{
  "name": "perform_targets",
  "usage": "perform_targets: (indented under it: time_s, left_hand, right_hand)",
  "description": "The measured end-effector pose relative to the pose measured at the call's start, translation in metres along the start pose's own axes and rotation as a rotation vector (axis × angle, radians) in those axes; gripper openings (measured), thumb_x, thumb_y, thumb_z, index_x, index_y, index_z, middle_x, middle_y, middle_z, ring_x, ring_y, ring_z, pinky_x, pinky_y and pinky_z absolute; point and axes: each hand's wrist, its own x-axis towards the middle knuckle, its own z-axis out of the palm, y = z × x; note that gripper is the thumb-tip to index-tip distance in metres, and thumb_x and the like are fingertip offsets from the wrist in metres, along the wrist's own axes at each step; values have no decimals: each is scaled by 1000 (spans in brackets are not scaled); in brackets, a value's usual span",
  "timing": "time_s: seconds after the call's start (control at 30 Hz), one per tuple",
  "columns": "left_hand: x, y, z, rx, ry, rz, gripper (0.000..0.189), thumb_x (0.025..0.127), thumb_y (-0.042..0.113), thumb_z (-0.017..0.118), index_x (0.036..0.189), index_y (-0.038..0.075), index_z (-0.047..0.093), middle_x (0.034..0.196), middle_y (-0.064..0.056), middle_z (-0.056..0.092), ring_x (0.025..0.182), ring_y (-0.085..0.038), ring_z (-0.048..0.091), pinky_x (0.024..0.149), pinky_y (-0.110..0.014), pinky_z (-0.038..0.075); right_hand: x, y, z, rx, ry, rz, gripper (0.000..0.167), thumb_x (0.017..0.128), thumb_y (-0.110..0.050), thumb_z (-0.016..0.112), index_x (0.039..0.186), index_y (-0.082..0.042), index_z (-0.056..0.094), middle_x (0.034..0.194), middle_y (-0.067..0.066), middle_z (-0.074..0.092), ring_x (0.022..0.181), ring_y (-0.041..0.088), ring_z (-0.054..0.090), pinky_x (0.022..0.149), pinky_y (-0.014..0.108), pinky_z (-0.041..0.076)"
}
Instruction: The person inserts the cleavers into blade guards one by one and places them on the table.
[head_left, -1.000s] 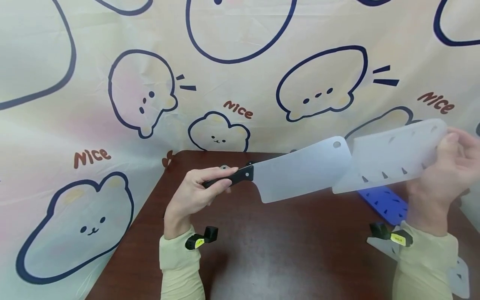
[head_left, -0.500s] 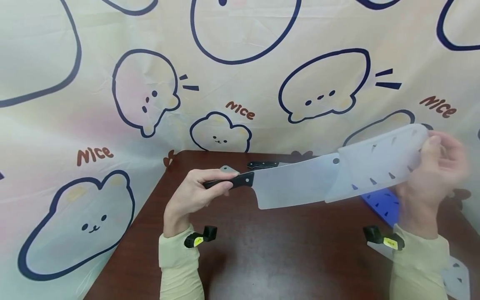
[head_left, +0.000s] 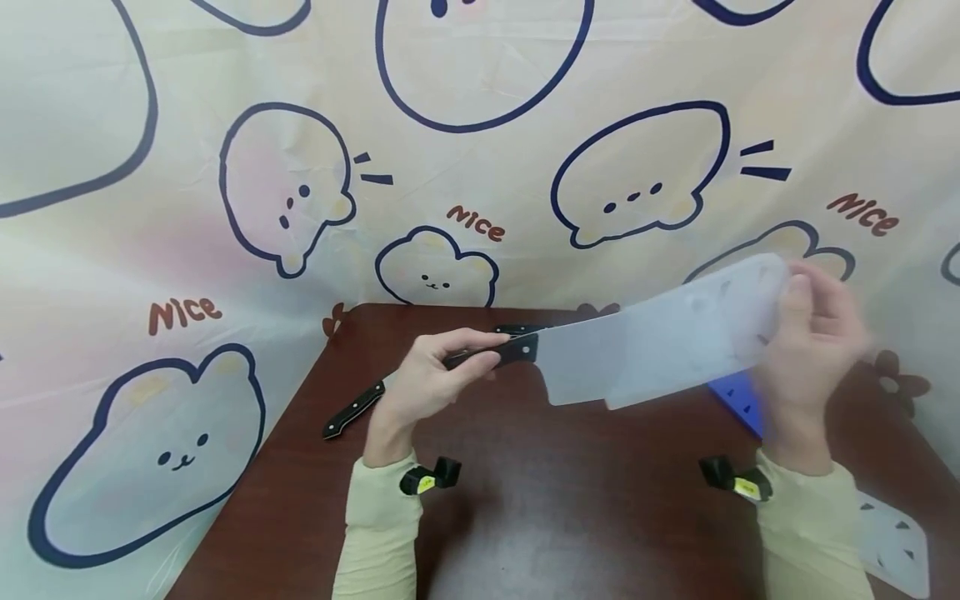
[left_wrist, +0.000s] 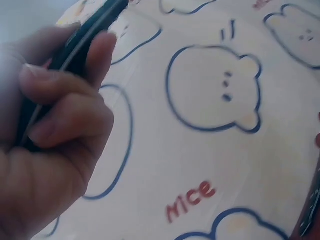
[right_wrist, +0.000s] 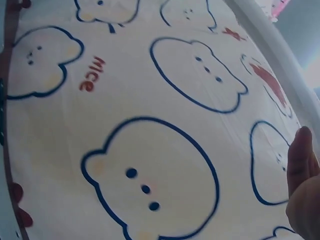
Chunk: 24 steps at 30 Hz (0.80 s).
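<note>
In the head view, my left hand [head_left: 423, 379] grips the black riveted handle [head_left: 519, 349] of a cleaver, held above the table. A bare stretch of the cleaver's blade [head_left: 573, 367] shows beside the handle. Over the rest of the blade lies a frosted white blade guard [head_left: 667, 346] with small triangular holes. My right hand [head_left: 813, 358], slightly blurred, pinches the guard's far end. Curled fingers round the black handle [left_wrist: 90, 40] appear in the left wrist view. Only part of my right hand [right_wrist: 302, 185] shows at the right wrist view's edge.
A black-handled knife [head_left: 354, 410] lies on the brown table [head_left: 555, 508] at left, partly behind my left hand. Another black handle [head_left: 521, 329] is at the back. A blue guard [head_left: 738, 400] and a white guard [head_left: 896, 542] lie at right. Printed cloth [head_left: 450, 183] hangs behind.
The guard, first at the blade's tip, has slid leftward along the blade towards the handle with my right hand. My left hand has moved right, uncovering the knife on the left.
</note>
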Motion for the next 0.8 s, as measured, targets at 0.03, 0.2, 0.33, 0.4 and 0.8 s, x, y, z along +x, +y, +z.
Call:
perform_targets:
  time_s: [0.03,0.2,0.33,0.4,0.8]
  left_hand:
    - [1,0,3,1,10,-12,28,95,17,65,122,16,69,96,-9,72,64,-18,58,43,-29,39]
    - [3,1,9,6,52,-40,26,95,19,65,120,22,69,89,-6,72,66,-21,59,42,-30,40]
    - [3,4,10,2,52,-46,26,95,22,65,121,24,68,92,-4,72,70,-21,61,43,-31,42]
    - [4,5,12,-2,48,-55,26,96,24,64,122,25,68,94,-4,72,72,-22,62,44,-32,43]
    - [3,12,16,8,49,-75,27,96,23,63,123,26,66,98,-6,72,75,-21,64,44,-32,44]
  right_hand:
    - [-5,1,4,15,-16,-3,24,96,-14,61,112,3,70,106,8,72,93,16,66,78,21,52]
    - [-20,5,18,22,-50,49,24,97,-15,61,113,1,69,108,7,70,87,15,68,73,18,55]
    - [-26,6,22,43,-68,66,26,97,-16,60,116,0,67,112,9,68,91,19,68,75,18,56]
    - [-28,6,24,53,-77,50,26,97,-16,60,116,0,67,113,11,68,94,21,69,76,19,56]
    - [-27,11,23,140,-80,-43,26,96,-13,62,114,5,67,112,18,68,94,24,70,78,23,57]
